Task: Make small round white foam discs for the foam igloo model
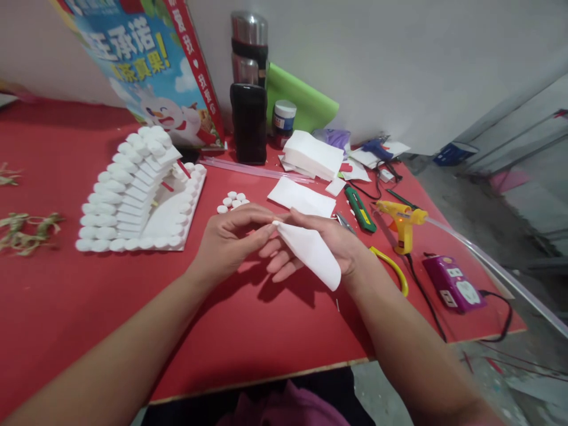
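Both my hands meet above the middle of the red table (66, 296). Between them is a white sheet rolled into a cone (313, 253). My right hand (328, 239) lies under and around the cone, fingers pointing left. My left hand (228, 239) pinches the cone's upper tip with its fingertips. To the left, a white foam model (137, 195) of stepped layers edged with small white ovals sits on the table. Several loose white ovals (231, 201) lie just beyond my left hand.
A yellow glue gun (402, 219) stands right of my hands, its cord leading to a purple power strip (452, 284). A green cutter (360, 208), yellow-handled scissors (393, 266), white sheets (313, 155), a steel flask (249, 53), a black phone (248, 121) and a colourful box (151, 65) stand behind.
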Action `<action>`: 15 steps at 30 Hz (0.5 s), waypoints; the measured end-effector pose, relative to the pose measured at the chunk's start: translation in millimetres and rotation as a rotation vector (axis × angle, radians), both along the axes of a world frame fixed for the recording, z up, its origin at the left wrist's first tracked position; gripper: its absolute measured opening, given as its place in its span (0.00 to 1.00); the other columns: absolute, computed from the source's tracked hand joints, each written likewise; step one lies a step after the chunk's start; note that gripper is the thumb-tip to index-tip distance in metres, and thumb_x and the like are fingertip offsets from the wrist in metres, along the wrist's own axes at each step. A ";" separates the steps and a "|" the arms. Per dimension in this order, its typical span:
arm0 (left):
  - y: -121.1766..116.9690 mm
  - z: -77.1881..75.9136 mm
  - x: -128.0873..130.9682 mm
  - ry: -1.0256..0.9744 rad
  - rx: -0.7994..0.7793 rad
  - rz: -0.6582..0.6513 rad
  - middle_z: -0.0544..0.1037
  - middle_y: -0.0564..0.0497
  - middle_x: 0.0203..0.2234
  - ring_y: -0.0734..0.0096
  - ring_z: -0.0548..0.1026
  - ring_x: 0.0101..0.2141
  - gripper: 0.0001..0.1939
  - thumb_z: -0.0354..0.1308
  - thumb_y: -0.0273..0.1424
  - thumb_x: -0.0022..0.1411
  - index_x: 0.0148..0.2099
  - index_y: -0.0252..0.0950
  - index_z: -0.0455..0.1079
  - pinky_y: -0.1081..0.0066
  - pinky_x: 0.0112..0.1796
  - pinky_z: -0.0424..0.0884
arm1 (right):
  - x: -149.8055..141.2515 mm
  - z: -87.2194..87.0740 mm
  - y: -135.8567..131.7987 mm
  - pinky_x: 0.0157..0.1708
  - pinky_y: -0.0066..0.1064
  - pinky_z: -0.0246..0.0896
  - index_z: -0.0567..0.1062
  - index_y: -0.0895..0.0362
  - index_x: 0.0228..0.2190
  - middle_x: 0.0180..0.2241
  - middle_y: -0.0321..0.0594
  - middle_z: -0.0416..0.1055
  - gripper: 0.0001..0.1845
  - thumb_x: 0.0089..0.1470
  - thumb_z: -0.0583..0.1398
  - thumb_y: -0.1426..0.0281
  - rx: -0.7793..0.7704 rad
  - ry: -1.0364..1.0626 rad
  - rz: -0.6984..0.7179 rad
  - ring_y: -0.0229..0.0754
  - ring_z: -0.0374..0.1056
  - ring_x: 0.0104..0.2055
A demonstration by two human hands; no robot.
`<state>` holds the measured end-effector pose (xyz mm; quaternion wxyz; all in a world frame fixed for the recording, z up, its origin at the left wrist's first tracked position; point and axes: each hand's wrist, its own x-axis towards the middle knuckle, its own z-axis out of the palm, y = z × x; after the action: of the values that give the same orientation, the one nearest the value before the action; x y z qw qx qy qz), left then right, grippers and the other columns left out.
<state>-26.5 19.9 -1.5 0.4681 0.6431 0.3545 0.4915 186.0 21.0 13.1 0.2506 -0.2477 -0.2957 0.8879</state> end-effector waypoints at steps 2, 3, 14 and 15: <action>-0.7 1.1 -0.2 0.000 0.010 -0.029 0.84 0.45 0.39 0.60 0.81 0.40 0.05 0.70 0.36 0.64 0.40 0.43 0.85 0.58 0.44 0.80 | -2.9 -1.1 -2.4 0.39 0.43 0.80 0.76 0.64 0.46 0.39 0.51 0.80 0.27 0.76 0.43 0.61 0.019 0.054 0.011 0.44 0.78 0.34; -0.8 1.6 -0.1 -0.003 0.013 -0.044 0.85 0.45 0.39 0.60 0.82 0.40 0.05 0.69 0.36 0.64 0.40 0.42 0.85 0.59 0.42 0.80 | -3.5 -0.5 -4.2 0.36 0.41 0.80 0.76 0.65 0.46 0.39 0.49 0.80 0.24 0.75 0.46 0.63 0.043 0.065 -0.013 0.41 0.76 0.32; 2.3 1.4 0.3 0.056 0.038 0.020 0.84 0.47 0.36 0.62 0.81 0.39 0.03 0.69 0.32 0.63 0.38 0.40 0.84 0.62 0.44 0.78 | -6.5 10.3 -11.9 0.31 0.31 0.75 0.78 0.57 0.48 0.29 0.34 0.76 0.27 0.48 0.76 0.66 0.225 -0.331 -0.261 0.36 0.70 0.28; 2.2 1.1 0.5 0.058 0.033 0.034 0.84 0.47 0.36 0.63 0.80 0.39 0.03 0.69 0.32 0.63 0.38 0.40 0.84 0.62 0.44 0.78 | -7.7 9.3 -11.9 0.31 0.31 0.74 0.78 0.57 0.48 0.30 0.34 0.77 0.27 0.47 0.76 0.66 0.257 -0.379 -0.298 0.36 0.71 0.28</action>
<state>-25.9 22.1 -0.5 0.4384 0.6587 0.3705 0.4865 178.3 9.0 22.4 0.3483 -0.4163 -0.4078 0.7342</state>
